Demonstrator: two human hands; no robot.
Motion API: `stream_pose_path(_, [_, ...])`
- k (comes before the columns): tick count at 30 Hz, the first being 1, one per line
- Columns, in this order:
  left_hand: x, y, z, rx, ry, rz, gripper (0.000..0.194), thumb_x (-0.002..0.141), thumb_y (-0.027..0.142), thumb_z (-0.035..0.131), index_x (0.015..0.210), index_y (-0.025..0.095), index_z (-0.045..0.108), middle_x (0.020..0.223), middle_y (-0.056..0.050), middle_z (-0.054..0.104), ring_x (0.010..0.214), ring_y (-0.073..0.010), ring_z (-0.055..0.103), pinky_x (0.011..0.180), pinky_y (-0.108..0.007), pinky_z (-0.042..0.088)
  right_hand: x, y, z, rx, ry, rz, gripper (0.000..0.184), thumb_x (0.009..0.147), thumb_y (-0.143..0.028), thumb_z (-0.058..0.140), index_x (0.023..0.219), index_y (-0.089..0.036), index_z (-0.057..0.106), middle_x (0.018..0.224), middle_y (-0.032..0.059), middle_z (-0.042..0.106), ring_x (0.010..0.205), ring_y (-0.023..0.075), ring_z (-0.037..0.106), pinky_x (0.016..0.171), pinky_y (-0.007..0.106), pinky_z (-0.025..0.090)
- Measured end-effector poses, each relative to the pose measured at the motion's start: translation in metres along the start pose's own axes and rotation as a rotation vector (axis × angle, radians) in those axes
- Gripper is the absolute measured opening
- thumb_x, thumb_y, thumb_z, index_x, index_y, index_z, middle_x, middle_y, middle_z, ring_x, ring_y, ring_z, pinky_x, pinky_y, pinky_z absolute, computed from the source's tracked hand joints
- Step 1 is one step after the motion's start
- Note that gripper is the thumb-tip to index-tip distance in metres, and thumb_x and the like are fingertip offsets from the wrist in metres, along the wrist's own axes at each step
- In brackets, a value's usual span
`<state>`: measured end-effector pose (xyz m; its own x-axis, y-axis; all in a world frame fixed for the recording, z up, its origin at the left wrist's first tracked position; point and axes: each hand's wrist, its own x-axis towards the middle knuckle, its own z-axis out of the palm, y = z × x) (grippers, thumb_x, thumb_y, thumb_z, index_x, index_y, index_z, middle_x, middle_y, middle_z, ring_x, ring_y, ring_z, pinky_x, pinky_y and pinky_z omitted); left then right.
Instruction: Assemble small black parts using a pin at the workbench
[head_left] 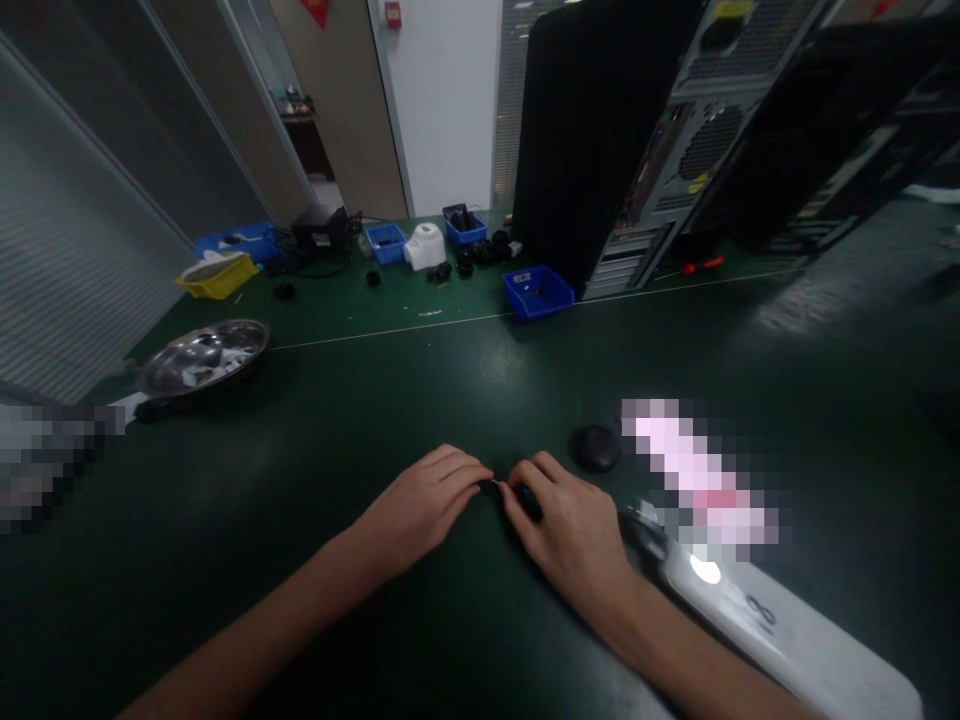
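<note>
Low over the green tabletop, my two hands meet fingertip to fingertip. My left hand pinches a small dark piece, most of it hidden by the fingers. Curled around a dark rounded object is my right hand; its kind is not clear. A thin light sliver shows between the two sets of fingertips. Just beyond my right hand lies a black round, flattened object. A white elongated case marked with an 8 lies beside my right forearm, with a clear, shiny end towards the hand.
A blurred-out pink strip lies to the right. At the far left stands a metal bowl with white scraps. Along the back are a blue bin, a yellow tray, a white plastic housing and computer towers.
</note>
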<state>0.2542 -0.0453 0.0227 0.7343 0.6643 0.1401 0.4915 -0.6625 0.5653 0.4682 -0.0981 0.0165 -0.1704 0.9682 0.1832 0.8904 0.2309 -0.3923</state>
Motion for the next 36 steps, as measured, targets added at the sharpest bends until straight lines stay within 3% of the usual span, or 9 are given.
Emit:
stream_pose_path(4, [-0.020, -0.040, -0.028, 0.039, 0.118, -0.152, 0.034, 0.102, 0.023, 0.052, 0.135, 0.025, 0.061, 0.128, -0.006, 0.067, 0.115, -0.0197, 0.063, 0.099, -0.038, 0.054, 0.000, 0.000, 0.001, 0.031, -0.015, 0.011, 0.018, 0.103, -0.033, 0.051, 0.094, -0.023, 0.063, 0.093, 0.0012, 0.064, 0.073, 0.0156, 0.062, 0.063, 0.029, 0.038])
stream_pose_path(8, [-0.065, -0.098, -0.081, 0.176, 0.291, -0.491, 0.036, 0.100, 0.037, 0.054, 0.131, 0.021, 0.064, 0.128, -0.007, 0.067, 0.106, -0.0233, 0.066, 0.090, -0.038, 0.055, -0.001, 0.001, 0.002, 0.075, -0.012, 0.007, 0.018, 0.103, -0.033, 0.051, 0.094, -0.024, 0.063, 0.095, 0.0010, 0.064, 0.075, 0.0157, 0.062, 0.064, 0.029, 0.038])
stream_pose_path(11, [-0.102, -0.133, -0.117, 0.344, 0.340, -0.714, 0.040, 0.099, 0.043, 0.053, 0.128, 0.020, 0.066, 0.132, -0.006, 0.065, 0.105, -0.0250, 0.065, 0.091, -0.040, 0.053, -0.001, 0.002, 0.002, 0.089, -0.010, 0.011, 0.016, 0.103, -0.032, 0.052, 0.094, -0.023, 0.063, 0.095, 0.0010, 0.064, 0.076, 0.0158, 0.062, 0.065, 0.029, 0.039])
stream_pose_path(13, [-0.120, -0.148, -0.131, 0.422, 0.363, -0.804, 0.041, 0.098, 0.046, 0.053, 0.128, 0.021, 0.066, 0.134, -0.004, 0.065, 0.103, -0.0248, 0.066, 0.092, -0.040, 0.052, -0.001, 0.002, 0.002, 0.095, -0.010, 0.010, 0.016, 0.103, -0.032, 0.052, 0.094, -0.024, 0.063, 0.095, 0.0011, 0.064, 0.076, 0.0157, 0.063, 0.065, 0.029, 0.039])
stream_pose_path(16, [-0.133, -0.159, -0.135, 0.488, 0.401, -0.834, 0.044, 0.098, 0.049, 0.050, 0.129, 0.022, 0.065, 0.135, -0.001, 0.065, 0.105, -0.0247, 0.067, 0.096, -0.040, 0.051, 0.000, 0.002, 0.002, 0.094, -0.008, 0.008, 0.017, 0.103, -0.033, 0.051, 0.095, -0.024, 0.063, 0.095, 0.0014, 0.065, 0.076, 0.0157, 0.063, 0.064, 0.029, 0.039])
stream_pose_path(23, [-0.132, -0.163, -0.122, 0.666, 0.468, -0.674, 0.041, 0.101, 0.041, 0.043, 0.127, 0.018, 0.065, 0.135, -0.006, 0.066, 0.126, -0.0254, 0.060, 0.108, -0.040, 0.043, -0.001, 0.002, 0.002, 0.093, 0.003, -0.008, 0.019, 0.103, -0.033, 0.051, 0.093, -0.023, 0.064, 0.093, 0.0021, 0.066, 0.075, 0.0153, 0.063, 0.063, 0.028, 0.040])
stream_pose_path(28, [-0.133, -0.161, -0.124, 0.724, 0.409, -0.699, 0.043, 0.103, 0.039, 0.039, 0.127, 0.016, 0.066, 0.132, -0.010, 0.068, 0.124, -0.0268, 0.060, 0.104, -0.040, 0.046, -0.001, 0.002, 0.002, 0.092, -0.007, 0.005, 0.019, 0.103, -0.033, 0.050, 0.093, -0.023, 0.064, 0.094, 0.0016, 0.065, 0.076, 0.0157, 0.063, 0.063, 0.028, 0.040])
stream_pose_path(32, [-0.132, -0.160, -0.125, 0.747, 0.333, -0.703, 0.048, 0.104, 0.038, 0.036, 0.138, 0.013, 0.058, 0.135, -0.011, 0.065, 0.122, -0.0265, 0.060, 0.104, -0.039, 0.046, 0.000, 0.000, 0.001, 0.088, -0.017, 0.004, 0.018, 0.102, -0.033, 0.051, 0.093, -0.023, 0.064, 0.094, 0.0015, 0.065, 0.076, 0.0159, 0.063, 0.065, 0.028, 0.041])
stream_pose_path(36, [-0.132, -0.166, -0.125, 0.745, 0.378, -0.717, 0.049, 0.105, 0.040, 0.034, 0.137, 0.013, 0.059, 0.135, -0.011, 0.064, 0.123, -0.0259, 0.060, 0.105, -0.037, 0.045, 0.001, 0.000, 0.001, 0.079, -0.002, 0.002, 0.019, 0.102, -0.032, 0.051, 0.092, -0.023, 0.064, 0.093, 0.0019, 0.065, 0.076, 0.0159, 0.063, 0.064, 0.028, 0.041])
